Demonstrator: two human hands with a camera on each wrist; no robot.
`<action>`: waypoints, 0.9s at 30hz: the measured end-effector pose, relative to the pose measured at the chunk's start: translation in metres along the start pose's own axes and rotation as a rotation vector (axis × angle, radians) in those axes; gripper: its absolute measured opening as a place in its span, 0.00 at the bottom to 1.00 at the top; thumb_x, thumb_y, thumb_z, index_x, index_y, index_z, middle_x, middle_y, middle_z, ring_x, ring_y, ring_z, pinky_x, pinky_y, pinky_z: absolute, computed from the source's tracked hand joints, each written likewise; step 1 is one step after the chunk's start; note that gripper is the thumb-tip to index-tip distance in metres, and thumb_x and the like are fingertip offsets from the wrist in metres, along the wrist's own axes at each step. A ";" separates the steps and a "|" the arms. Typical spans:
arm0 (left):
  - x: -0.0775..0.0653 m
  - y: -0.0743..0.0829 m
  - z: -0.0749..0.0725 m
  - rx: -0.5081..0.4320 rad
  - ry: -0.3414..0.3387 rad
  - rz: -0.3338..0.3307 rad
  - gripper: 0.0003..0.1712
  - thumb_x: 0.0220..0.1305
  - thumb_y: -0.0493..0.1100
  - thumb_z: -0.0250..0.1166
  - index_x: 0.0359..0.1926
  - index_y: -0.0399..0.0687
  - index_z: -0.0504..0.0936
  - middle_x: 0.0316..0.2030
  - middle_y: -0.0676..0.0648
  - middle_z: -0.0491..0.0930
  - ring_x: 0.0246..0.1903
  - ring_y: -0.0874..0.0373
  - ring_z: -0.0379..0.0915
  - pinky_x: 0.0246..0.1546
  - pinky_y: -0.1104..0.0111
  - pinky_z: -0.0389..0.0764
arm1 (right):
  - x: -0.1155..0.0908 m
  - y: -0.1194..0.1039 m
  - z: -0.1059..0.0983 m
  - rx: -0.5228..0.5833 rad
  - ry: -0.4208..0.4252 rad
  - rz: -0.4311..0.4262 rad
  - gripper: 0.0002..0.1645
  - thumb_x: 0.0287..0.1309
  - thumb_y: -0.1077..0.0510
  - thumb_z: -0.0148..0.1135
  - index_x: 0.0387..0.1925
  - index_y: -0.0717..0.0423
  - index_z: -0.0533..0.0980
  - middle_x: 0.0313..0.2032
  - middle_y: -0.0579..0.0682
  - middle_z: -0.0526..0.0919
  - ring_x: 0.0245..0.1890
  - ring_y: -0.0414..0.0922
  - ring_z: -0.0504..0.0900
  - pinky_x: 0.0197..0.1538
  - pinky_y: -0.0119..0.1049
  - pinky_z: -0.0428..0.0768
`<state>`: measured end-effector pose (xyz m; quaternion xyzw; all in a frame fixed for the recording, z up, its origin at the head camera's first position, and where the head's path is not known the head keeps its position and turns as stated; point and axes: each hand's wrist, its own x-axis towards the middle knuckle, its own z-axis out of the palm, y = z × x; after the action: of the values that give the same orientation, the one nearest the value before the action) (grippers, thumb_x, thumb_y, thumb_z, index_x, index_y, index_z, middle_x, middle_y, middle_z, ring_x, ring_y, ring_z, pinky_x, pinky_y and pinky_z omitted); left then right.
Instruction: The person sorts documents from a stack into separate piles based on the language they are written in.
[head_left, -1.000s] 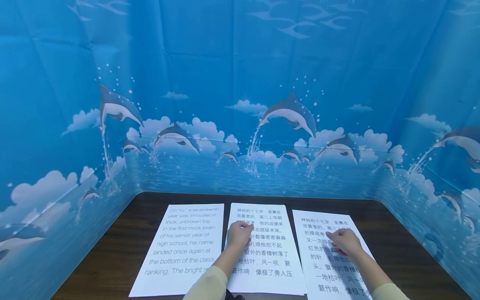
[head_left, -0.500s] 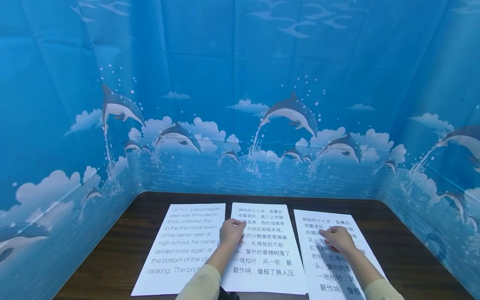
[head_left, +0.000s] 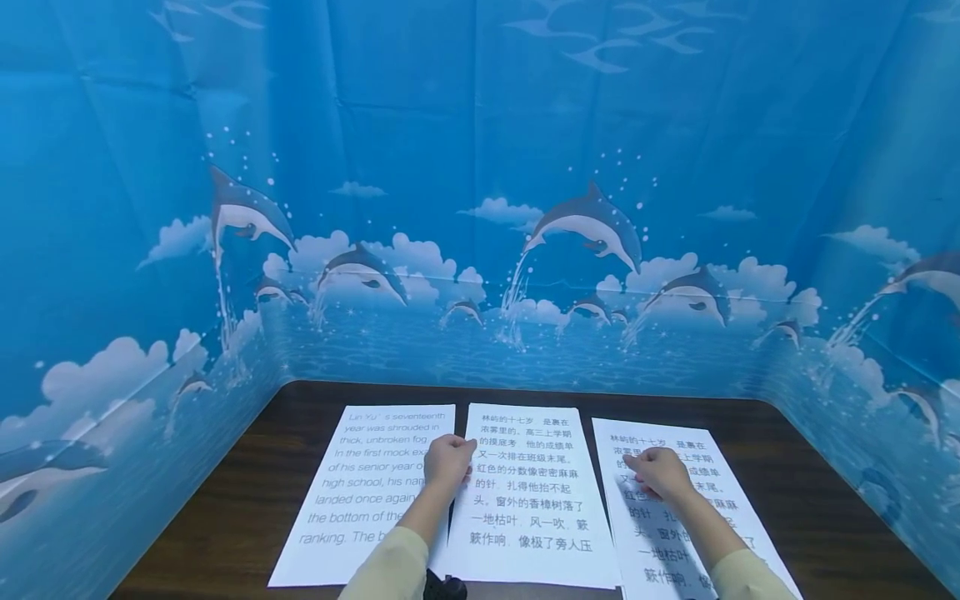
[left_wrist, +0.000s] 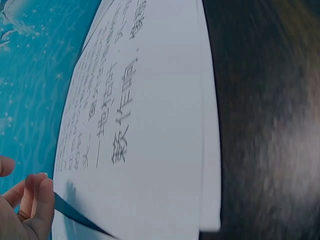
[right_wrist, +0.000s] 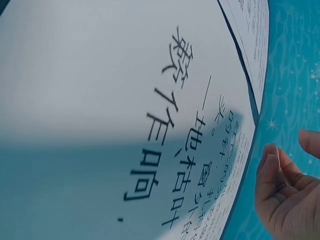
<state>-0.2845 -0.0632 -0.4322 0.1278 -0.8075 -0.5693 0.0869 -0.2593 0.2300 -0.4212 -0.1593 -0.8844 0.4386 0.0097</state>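
Note:
Three white printed sheets lie side by side: the left sheet point(head_left: 330, 533) in English, the middle sheet point(head_left: 536, 500) and right sheet point(head_left: 738, 533) in Chinese. Over the gap between the left and middle sheets hovers my left hand point(head_left: 447, 460), its fingers loosely bent. My right hand point(head_left: 660, 473) is above the upper part of the right sheet and casts a shadow on it. In the left wrist view, the thumb of the left hand point(left_wrist: 30, 210) stands apart from the bent fingers. The right wrist view likewise shows the right hand point(right_wrist: 290, 195) holding nothing.
The sheets rest on a dark wood-grain table point(head_left: 225, 492). A blue curtain point(head_left: 420, 167) printed with dolphins surrounds its back and sides. Under the middle sheet, another paper edge point(left_wrist: 210, 190) sticks out. A small black object point(head_left: 445, 587) shows beside my left sleeve.
My left hand has drifted left from over the middle sheet to the gap beside it. My right hand has shifted left across the right sheet. The papers stay in place.

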 end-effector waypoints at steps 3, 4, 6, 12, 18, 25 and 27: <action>0.004 -0.003 -0.003 0.009 0.003 -0.036 0.10 0.52 0.44 0.58 0.28 0.41 0.76 0.18 0.45 0.71 0.18 0.52 0.72 0.14 0.68 0.73 | 0.000 -0.002 0.002 0.001 0.005 0.011 0.20 0.51 0.51 0.55 0.34 0.68 0.71 0.24 0.56 0.72 0.19 0.44 0.71 0.23 0.33 0.71; 0.005 -0.004 -0.003 0.014 0.003 -0.046 0.10 0.52 0.44 0.58 0.28 0.41 0.76 0.18 0.45 0.71 0.19 0.51 0.72 0.16 0.67 0.74 | 0.000 -0.002 0.003 -0.002 0.001 0.003 0.20 0.51 0.51 0.55 0.34 0.68 0.71 0.23 0.55 0.72 0.18 0.44 0.70 0.22 0.33 0.70; 0.007 -0.007 -0.005 0.022 0.009 -0.047 0.10 0.52 0.44 0.58 0.29 0.41 0.76 0.18 0.45 0.71 0.20 0.50 0.73 0.16 0.66 0.74 | 0.001 -0.002 0.004 0.002 -0.001 0.007 0.20 0.51 0.51 0.55 0.33 0.68 0.71 0.23 0.55 0.72 0.18 0.43 0.70 0.22 0.33 0.70; 0.008 -0.011 -0.009 0.020 0.030 -0.042 0.11 0.52 0.44 0.58 0.31 0.38 0.76 0.19 0.43 0.71 0.16 0.56 0.70 0.12 0.74 0.70 | 0.000 -0.005 0.009 0.010 -0.015 0.004 0.23 0.50 0.51 0.56 0.36 0.69 0.70 0.24 0.55 0.73 0.20 0.44 0.71 0.24 0.34 0.72; 0.009 -0.012 -0.011 0.043 0.022 -0.056 0.11 0.53 0.45 0.58 0.30 0.40 0.75 0.18 0.45 0.71 0.17 0.54 0.71 0.14 0.70 0.72 | 0.000 -0.008 0.012 0.010 -0.021 0.010 0.21 0.51 0.51 0.55 0.35 0.68 0.71 0.23 0.55 0.73 0.19 0.44 0.71 0.22 0.32 0.71; 0.010 -0.014 -0.013 0.075 0.022 -0.047 0.11 0.53 0.46 0.58 0.28 0.40 0.75 0.18 0.45 0.70 0.16 0.56 0.69 0.11 0.74 0.68 | 0.001 -0.012 0.018 0.002 -0.015 0.001 0.18 0.50 0.52 0.56 0.30 0.66 0.72 0.22 0.54 0.73 0.17 0.43 0.70 0.21 0.32 0.70; 0.009 -0.014 -0.014 0.089 0.018 -0.051 0.12 0.53 0.46 0.58 0.28 0.41 0.75 0.18 0.45 0.70 0.15 0.57 0.67 0.11 0.74 0.67 | 0.002 -0.012 0.019 0.003 -0.021 -0.003 0.18 0.50 0.52 0.56 0.30 0.66 0.72 0.22 0.54 0.72 0.17 0.43 0.70 0.21 0.33 0.71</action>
<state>-0.2877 -0.0835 -0.4409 0.1574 -0.8277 -0.5336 0.0740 -0.2673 0.2086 -0.4237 -0.1532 -0.8841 0.4414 0.0015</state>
